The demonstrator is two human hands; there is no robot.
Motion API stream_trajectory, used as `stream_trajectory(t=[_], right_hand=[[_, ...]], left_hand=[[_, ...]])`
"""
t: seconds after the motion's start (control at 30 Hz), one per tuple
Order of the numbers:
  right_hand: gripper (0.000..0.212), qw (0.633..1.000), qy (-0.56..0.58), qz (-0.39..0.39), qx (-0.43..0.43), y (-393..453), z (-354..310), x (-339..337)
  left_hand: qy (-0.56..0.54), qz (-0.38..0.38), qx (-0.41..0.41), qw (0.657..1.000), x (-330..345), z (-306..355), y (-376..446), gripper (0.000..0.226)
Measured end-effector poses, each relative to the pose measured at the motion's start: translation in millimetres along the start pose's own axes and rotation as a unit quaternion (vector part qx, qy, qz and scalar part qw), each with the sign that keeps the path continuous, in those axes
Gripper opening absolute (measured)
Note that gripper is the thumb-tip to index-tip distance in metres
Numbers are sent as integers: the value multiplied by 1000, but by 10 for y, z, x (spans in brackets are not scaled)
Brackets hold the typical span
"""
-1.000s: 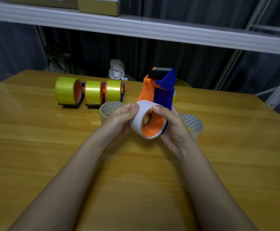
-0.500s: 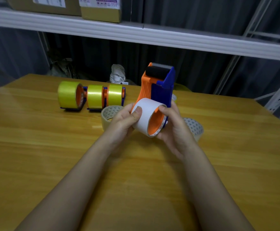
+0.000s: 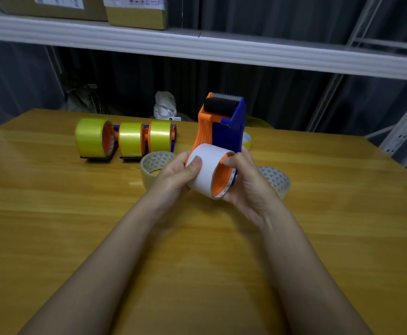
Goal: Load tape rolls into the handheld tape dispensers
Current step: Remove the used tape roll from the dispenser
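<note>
A: While both hands were up over the worktop (image 3: 52,226), what did each one have?

B: Left hand (image 3: 173,176) gripped the white tape roll (image 3: 206,169), thumb pressed on its outer face, fingers curled behind. Right hand (image 3: 248,184) was clamped on the roll's near rim w/ thumb on top, palm cupped under the dispenser (image 3: 222,131).

A: And the roll, where was it?

B: Seated on the orange hub at the dispenser's lower end, btwn the two hands. Dispenser stood tilted up & away from the hands, orange on the left-hand side, blue on the right-hand side, black roller and toothed blade at the far top.

A: Anything else nr the hands?

B: A clear tape roll (image 3: 155,165) lay flat on the worktop just beyond the left hand, partly hidden by it. Another clear roll (image 3: 276,181) lay flat just beyond the right hand. Further out past the left hand, 3 loaded dispensers w/ yellow tape (image 3: 127,139) sat in a row, side by side. A bit of a yellowish roll (image 3: 247,140) peeked out behind the held dispenser; couldn't tell more. Shelf (image 3: 197,47) above, w/ cardboard boxes (image 3: 134,10) on it.
</note>
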State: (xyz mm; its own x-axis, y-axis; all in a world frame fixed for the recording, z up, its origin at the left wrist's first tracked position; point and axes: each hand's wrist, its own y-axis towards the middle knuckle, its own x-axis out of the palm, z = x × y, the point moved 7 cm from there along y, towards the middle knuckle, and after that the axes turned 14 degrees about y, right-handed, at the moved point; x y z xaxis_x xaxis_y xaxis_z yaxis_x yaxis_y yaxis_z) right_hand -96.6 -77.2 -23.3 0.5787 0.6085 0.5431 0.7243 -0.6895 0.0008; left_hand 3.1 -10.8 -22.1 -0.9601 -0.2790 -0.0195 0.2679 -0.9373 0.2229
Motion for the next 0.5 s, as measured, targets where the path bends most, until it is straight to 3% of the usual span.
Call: stream_trajectory(t=[0.5], right_hand=[[56, 999, 32, -31, -8, -21, 6, 59]], left_hand=[[-29, 4, -5, 1000, -40, 38, -17, 39]])
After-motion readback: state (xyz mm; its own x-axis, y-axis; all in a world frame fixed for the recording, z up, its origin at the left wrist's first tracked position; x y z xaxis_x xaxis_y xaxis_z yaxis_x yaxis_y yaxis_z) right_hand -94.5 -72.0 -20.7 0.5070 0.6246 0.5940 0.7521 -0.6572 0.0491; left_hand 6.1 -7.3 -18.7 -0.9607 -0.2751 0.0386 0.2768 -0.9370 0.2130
